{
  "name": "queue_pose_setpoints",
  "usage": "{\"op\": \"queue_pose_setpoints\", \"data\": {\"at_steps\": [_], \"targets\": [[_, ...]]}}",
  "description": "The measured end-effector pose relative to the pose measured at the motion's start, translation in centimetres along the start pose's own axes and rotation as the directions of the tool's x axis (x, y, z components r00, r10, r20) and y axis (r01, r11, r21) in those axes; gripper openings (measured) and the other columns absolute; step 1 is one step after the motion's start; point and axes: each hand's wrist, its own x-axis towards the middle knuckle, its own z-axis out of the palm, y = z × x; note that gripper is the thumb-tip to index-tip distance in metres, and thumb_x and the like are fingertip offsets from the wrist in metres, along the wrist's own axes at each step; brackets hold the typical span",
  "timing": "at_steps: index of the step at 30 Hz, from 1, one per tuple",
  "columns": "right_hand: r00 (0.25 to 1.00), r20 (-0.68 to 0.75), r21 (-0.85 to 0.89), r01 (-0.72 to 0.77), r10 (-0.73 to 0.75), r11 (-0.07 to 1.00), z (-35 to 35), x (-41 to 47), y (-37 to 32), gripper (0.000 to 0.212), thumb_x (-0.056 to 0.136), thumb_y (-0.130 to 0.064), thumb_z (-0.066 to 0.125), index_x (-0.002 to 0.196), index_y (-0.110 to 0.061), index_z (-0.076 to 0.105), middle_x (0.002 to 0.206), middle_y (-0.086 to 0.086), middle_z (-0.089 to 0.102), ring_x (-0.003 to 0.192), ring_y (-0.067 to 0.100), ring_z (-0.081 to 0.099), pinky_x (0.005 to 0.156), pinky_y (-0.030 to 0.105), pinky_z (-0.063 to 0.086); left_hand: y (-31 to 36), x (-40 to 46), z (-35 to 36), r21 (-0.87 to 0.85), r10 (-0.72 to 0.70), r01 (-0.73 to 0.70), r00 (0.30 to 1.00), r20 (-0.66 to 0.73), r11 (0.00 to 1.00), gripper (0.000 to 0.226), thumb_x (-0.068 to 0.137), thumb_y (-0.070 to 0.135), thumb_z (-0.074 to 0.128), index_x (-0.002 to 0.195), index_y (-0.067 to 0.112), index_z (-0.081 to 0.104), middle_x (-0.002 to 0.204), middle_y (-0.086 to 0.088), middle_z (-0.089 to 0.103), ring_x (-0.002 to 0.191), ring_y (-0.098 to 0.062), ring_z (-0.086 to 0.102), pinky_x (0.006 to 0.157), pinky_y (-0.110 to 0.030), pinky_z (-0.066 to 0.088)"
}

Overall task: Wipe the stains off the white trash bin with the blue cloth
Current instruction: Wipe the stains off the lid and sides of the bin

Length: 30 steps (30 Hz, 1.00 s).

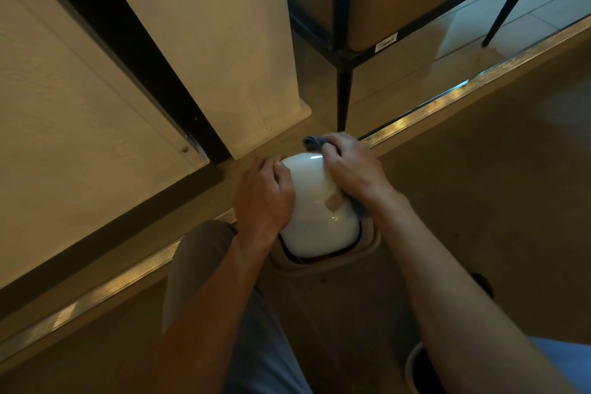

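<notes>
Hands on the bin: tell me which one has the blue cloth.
The right hand grips the blue cloth against the far right side of the white trash bin. The left hand is bare, resting on the bin's left side.

black-legged chair (343, 51) on tiled floor | metal threshold strip (447, 99) | white wall panels (80, 89)

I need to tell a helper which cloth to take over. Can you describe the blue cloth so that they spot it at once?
Find the white trash bin on the floor, beside the pale wall corner. The right hand lies on its right side, gripping the blue cloth. It is the only dull blue fabric there, bunched and poking out past the fingertips and below the wrist.
</notes>
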Motion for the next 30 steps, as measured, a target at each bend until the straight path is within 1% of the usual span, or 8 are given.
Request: {"op": "queue_pose_setpoints", "data": {"at_steps": [4,8,11,14,18,20,25,30], "targets": [[0.988,0.136,-0.222,-0.045,0.076,0.974,-0.3,2.5,-1.4,0.033,0.103,-0.040,0.040,0.118,-0.024,0.064,0.105,0.001,0.062,0.091,0.017,0.058,0.084,0.041,0.051,0.4,0.1,-0.2,-0.024,-0.027,0.027,1.000,-0.001,0.999,0.048,0.104,0.040,0.029,0.132,0.022,0.063,0.124,0.002,0.064,0.101,-0.007,0.052,0.081,-0.030,0.043],[0.973,-0.170,-0.250,0.112,-0.158,0.962,2.4,-2.9,-0.3,0.040,0.105,-0.035,0.039,0.136,-0.022,0.059,0.141,-0.004,0.057,0.134,0.020,0.046,0.113,0.044,0.037,0.7,0.1,-0.2,0.010,-0.031,0.032,0.999,-0.007,0.999,0.052,0.102,0.041,0.026,0.133,0.022,0.063,0.127,0.000,0.064,0.107,-0.011,0.056,0.085,-0.032,0.041],[0.939,-0.252,-0.353,0.138,-0.236,0.925,3.8,-5.8,0.0,0.046,0.104,-0.034,0.040,0.146,-0.020,0.053,0.153,-0.004,0.048,0.149,0.025,0.029,0.123,0.047,0.022,0.8,0.1,-0.3,0.021,-0.023,0.023,1.000,-0.005,1.000,0.050,0.103,0.039,0.027,0.132,0.021,0.064,0.126,-0.001,0.065,0.108,-0.013,0.057,0.085,-0.030,0.038],[0.965,-0.199,-0.319,0.102,-0.172,0.942,2.7,-3.9,-0.4,0.043,0.105,-0.035,0.038,0.142,-0.021,0.056,0.145,-0.002,0.053,0.140,0.023,0.040,0.114,0.043,0.033,0.6,-0.1,-0.4,0.005,-0.019,0.018,1.000,0.016,1.000,0.046,0.105,0.037,0.029,0.132,0.021,0.063,0.125,-0.001,0.065,0.107,-0.015,0.057,0.086,-0.032,0.041],[0.998,-0.035,-0.272,-0.059,0.051,0.960,0.5,0.8,-1.4,0.035,0.106,-0.038,0.036,0.115,-0.017,0.063,0.110,0.001,0.057,0.103,0.022,0.058,0.082,0.038,0.041,0.6,-0.1,-0.5,-0.020,-0.031,0.031,0.999,0.013,0.999,0.045,0.105,0.037,0.031,0.132,0.020,0.063,0.124,0.000,0.065,0.101,-0.008,0.052,0.084,-0.033,0.044],[0.999,0.019,-0.343,-0.027,0.036,0.939,0.7,1.3,-2.0,0.034,0.106,-0.037,0.036,0.109,-0.016,0.063,0.106,0.003,0.058,0.101,0.023,0.058,0.086,0.041,0.045,0.7,-0.1,-0.4,-0.022,-0.035,0.035,0.999,0.001,0.999,0.044,0.104,0.036,0.031,0.129,0.021,0.065,0.121,0.001,0.065,0.098,-0.007,0.050,0.082,-0.032,0.042],[0.944,-0.025,-0.363,0.298,-0.329,0.883,1.5,-1.5,-0.9,0.038,0.104,-0.035,0.043,0.131,-0.020,0.064,0.135,-0.002,0.063,0.134,0.018,0.048,0.114,0.042,0.033,0.7,0.1,-0.5,-0.016,-0.028,0.028,1.000,-0.001,0.999,0.040,0.104,0.037,0.030,0.113,0.023,0.066,0.102,0.001,0.065,0.087,-0.013,0.057,0.075,-0.035,0.046],[0.997,-0.066,-0.179,0.015,-0.027,0.984,0.9,0.3,-0.2,0.032,0.107,-0.039,0.038,0.119,-0.024,0.063,0.113,-0.006,0.060,0.106,0.014,0.057,0.081,0.032,0.038,0.6,0.1,-0.4,-0.018,-0.024,0.024,1.000,0.003,1.000,0.040,0.107,0.035,0.032,0.130,0.022,0.063,0.118,0.002,0.065,0.097,-0.009,0.053,0.081,-0.032,0.044]]}}
